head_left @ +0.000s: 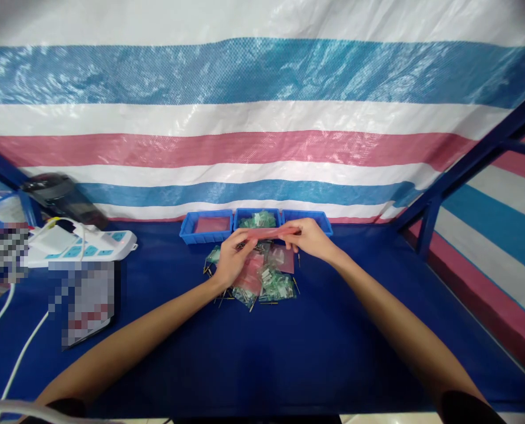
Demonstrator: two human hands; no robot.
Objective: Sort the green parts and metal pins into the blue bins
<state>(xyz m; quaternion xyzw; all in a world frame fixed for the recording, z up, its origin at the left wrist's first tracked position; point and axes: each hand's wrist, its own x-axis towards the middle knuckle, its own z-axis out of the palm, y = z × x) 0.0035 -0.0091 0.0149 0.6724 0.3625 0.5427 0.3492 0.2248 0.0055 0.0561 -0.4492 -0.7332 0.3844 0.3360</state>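
A pink plastic bag (268, 234) is stretched between my two hands, above a pile of small bags. My left hand (232, 259) pinches its left end, and my right hand (309, 238) grips the right end. Below them lie green-tinted bags (278, 287), a pink bag (250, 275) and scattered thin metal pieces. Behind the hands stand three blue bins: the left bin (207, 238) holds pink bags, the middle bin (257, 213) holds green-tinted bags, and the right bin (324, 224) is partly hidden by my right hand.
On the left are a white power strip (89, 248) with cables, a dark bottle (65, 197) and a blurred flat object (91, 300). A blue frame post (430, 227) rises at the right. A striped sheet (262, 147) hangs behind the blue table (289, 359).
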